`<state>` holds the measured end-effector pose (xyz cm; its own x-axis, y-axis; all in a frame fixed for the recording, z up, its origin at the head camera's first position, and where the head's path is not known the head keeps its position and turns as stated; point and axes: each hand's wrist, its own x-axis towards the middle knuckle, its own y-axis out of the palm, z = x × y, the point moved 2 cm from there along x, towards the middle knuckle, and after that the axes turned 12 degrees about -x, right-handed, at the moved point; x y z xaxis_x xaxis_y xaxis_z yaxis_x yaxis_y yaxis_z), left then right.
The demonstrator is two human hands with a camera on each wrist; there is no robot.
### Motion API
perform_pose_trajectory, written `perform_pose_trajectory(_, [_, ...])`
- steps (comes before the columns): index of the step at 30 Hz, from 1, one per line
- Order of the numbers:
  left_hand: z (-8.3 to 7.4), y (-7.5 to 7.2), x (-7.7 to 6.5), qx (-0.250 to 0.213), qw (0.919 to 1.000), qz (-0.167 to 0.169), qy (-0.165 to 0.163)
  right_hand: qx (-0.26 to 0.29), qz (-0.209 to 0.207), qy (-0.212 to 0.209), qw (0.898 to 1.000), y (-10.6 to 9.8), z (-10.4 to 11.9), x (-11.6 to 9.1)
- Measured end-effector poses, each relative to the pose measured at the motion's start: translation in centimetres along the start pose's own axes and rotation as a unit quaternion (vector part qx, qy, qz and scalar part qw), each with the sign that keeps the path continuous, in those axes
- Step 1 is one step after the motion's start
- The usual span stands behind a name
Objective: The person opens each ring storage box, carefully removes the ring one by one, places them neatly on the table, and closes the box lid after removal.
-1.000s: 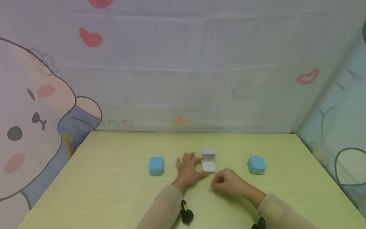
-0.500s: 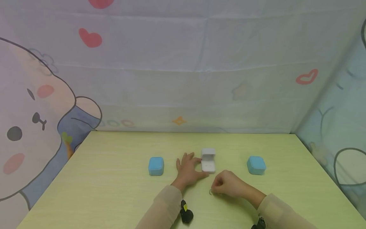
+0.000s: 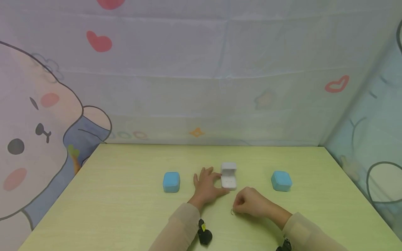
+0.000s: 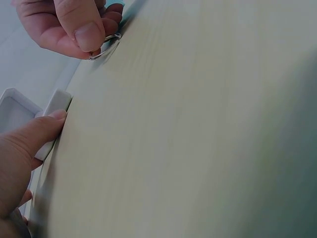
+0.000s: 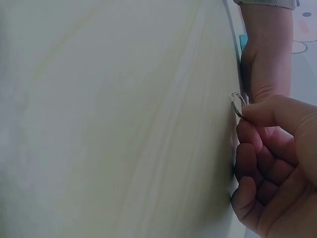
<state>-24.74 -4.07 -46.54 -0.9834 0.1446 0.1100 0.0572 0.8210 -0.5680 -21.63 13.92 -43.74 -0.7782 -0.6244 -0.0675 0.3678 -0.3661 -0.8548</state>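
Now your right hand [image 3: 251, 205] is pinching a thin ring [image 5: 238, 104] in curled fingers, just above the surface [image 3: 125, 209], your left hand [image 3: 207, 186] is resting spread, thumb pressing the open white box [image 3: 229, 176], blue boxes [image 3: 171, 182] sitting either side.

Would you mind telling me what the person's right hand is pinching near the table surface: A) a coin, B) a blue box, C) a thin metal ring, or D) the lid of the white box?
C: the right hand pinches a thin metal ring between thumb and fingertip just above the table, while the left hand rests against the open white box.
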Motion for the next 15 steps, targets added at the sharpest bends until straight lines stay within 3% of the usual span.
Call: perform_pose_trajectory(15, [-0.13, -0.12, -0.16, -0.004, 1.0000, 0.006, -0.002, -0.014, -0.002, -0.002, 1.000, 0.07, 0.07, -0.11])
